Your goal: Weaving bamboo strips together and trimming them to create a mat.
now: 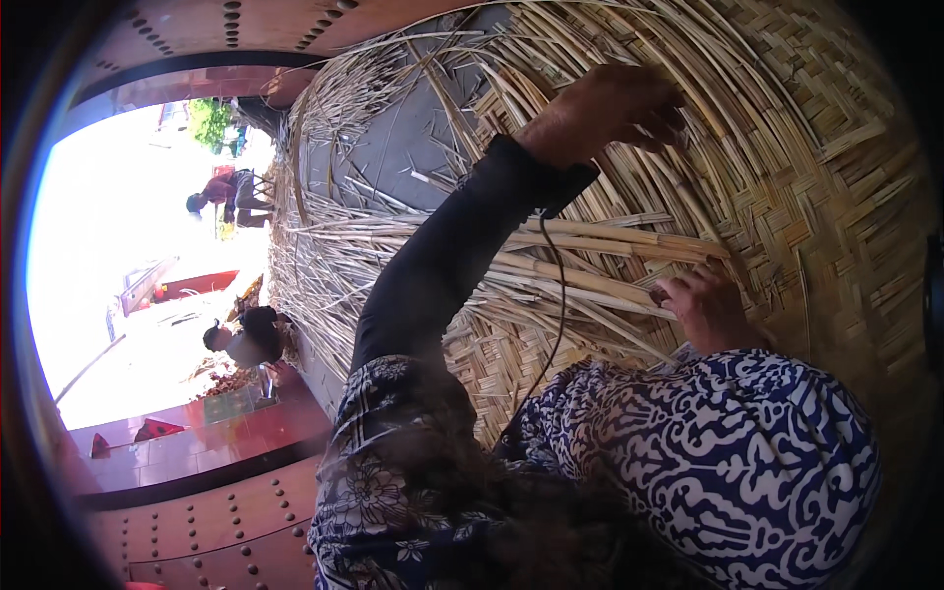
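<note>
My left hand, in a black sleeve, is raised over pale flattened reed strips at the far edge of the woven part. Its fingers hang loosely apart, with nothing seen in them; motion blurs them a little. Closer to me, my right hand bends its fingers over the ends of a few reed strips that stretch left from the weave. Part of the grip is hidden under the hand. Finished woven mat in a zigzag pattern spreads to the right and beneath me.
Loose strip ends fan out leftward over a grey floor. Blue-white patterned cloth covers my leg. A thin black cord hangs from my left cuff. Beyond a bright doorway are two people. Studded red doors flank it.
</note>
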The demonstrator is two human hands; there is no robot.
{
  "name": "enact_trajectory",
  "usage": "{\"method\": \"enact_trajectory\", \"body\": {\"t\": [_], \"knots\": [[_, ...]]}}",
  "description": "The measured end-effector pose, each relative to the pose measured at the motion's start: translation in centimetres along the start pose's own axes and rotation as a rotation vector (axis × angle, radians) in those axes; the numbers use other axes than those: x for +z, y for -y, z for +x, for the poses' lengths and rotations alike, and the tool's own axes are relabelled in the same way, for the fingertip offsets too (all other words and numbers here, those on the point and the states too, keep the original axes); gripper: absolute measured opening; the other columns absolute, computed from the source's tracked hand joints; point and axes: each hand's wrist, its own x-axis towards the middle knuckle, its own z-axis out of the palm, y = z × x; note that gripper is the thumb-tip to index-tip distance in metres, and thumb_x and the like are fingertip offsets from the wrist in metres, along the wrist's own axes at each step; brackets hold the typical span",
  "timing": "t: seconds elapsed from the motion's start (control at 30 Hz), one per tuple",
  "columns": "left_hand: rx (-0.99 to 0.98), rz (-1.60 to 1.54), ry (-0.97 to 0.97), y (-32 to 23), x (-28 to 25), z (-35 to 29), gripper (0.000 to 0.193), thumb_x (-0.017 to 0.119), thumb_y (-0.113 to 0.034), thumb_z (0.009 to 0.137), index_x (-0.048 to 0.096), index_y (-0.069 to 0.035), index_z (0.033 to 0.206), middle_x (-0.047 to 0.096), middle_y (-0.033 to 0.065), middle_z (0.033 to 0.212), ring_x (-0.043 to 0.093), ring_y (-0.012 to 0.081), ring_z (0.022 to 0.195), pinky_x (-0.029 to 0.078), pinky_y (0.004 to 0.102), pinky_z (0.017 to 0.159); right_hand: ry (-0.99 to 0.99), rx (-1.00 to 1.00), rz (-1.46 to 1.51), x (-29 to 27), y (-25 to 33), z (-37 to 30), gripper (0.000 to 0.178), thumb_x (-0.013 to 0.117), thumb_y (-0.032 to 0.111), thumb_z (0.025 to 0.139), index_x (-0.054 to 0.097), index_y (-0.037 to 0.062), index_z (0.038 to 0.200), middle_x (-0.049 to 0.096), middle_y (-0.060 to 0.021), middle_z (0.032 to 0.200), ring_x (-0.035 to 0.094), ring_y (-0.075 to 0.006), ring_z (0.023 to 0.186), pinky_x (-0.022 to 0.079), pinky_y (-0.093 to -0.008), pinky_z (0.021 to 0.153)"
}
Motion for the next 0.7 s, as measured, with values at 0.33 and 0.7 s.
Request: {"method": "enact_trajectory", "body": {"t": [0.33, 0.7], "knots": [[-0.379, 1.491, -0.422, 16.6, -5.3, -20.4, 0.042, 0.058, -0.005, 0.063, 0.050, -0.010, 0.104, 0.055, 0.0126, 0.096, 0.052, 0.0312, 0.091, 0.038, 0.0459, 0.078, 0.009, 0.226, 0.172, 5.0, 0.3, 0.9, 0.015, 0.064, 0.013, 0.067, 0.055, 0.0055, 0.077, 0.057, -0.0111, 0.079, 0.056, -0.0269, 0.072, 0.044, -0.0350, 0.062], [0.092, 1.446, -0.489, 13.6, -7.5, -18.8, 0.022, 0.057, -0.010, 0.070, 0.051, -0.006, 0.091, 0.050, 0.0076, 0.073, 0.051, 0.0261, 0.072, 0.038, 0.0355, 0.066, -0.387, 0.130, -0.312, -4.4, -0.8, 1.5, 0.033, 0.059, 0.008, 0.073, 0.052, 0.0073, 0.106, 0.054, -0.0108, 0.103, 0.051, -0.0215, 0.095, 0.041, -0.0324, 0.078]]}}
